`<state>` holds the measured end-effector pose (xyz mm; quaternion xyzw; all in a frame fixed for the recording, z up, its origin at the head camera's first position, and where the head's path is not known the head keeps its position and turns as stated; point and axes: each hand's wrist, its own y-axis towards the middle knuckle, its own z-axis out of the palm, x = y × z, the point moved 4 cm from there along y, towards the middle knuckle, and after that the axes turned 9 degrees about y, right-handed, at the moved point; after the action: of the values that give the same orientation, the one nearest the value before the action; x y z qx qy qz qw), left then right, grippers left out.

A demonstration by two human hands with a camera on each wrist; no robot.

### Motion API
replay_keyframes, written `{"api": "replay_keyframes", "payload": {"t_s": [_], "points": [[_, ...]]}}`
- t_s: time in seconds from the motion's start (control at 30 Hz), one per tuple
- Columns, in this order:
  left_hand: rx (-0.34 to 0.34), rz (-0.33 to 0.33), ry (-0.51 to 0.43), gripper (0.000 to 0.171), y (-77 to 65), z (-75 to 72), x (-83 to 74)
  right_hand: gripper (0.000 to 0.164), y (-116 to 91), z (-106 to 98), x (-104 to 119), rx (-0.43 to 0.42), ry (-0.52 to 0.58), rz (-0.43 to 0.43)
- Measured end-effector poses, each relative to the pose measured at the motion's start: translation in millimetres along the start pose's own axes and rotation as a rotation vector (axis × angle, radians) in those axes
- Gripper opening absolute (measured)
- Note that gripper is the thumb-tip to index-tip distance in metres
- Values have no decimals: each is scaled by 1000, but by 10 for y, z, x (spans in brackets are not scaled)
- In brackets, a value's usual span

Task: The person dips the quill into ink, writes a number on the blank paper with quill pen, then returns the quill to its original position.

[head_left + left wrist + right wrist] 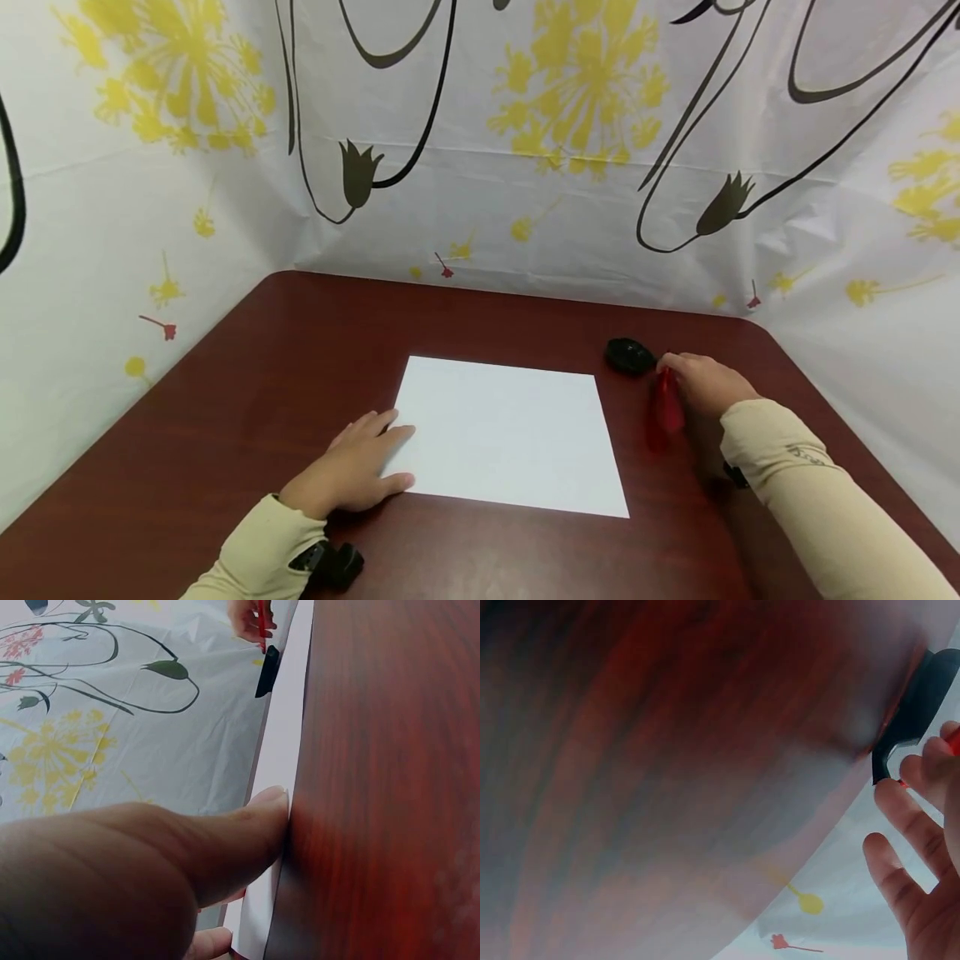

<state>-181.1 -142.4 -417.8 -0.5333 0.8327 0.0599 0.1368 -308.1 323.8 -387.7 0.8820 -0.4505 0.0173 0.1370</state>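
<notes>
A blank white sheet of paper [502, 433] lies flat on the dark red-brown table. My left hand [356, 467] rests at its left edge, fingers spread and fairly straight, with fingertips on the paper; the left wrist view shows the thumb [247, 825] along the near edge. At the right, my right hand [705, 383] pinches a slim red object [667, 404], blurred and hanging down from the fingertips; I cannot tell its kind. Right by those fingertips is a black rounded object [630, 356], which looks longer and notched in the right wrist view.
The wooden table [225, 417] has rounded far corners. Behind it and at both sides hangs a white sheet [465, 200] printed with yellow flowers and dark stems. A black device [337, 567] is strapped to my left wrist.
</notes>
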Motion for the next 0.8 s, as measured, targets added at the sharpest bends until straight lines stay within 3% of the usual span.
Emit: {"api": "replay_keyframes", "payload": {"t_s": [0.27,0.43,0.67,0.8], "points": [[0,-3,-1,59,0,-16,0,35,-41,-31,-54,-16,32,33],[-6,-2,11,59,12,-20,7,46,-36,-93,-34,-74,68,-16],[6,-3,5,59,17,-15,1,36,-18,-142,15,-242,129,-148],[7,-2,6,59,11,-3,1,25,-9,-136,31,-304,193,-119]]}}
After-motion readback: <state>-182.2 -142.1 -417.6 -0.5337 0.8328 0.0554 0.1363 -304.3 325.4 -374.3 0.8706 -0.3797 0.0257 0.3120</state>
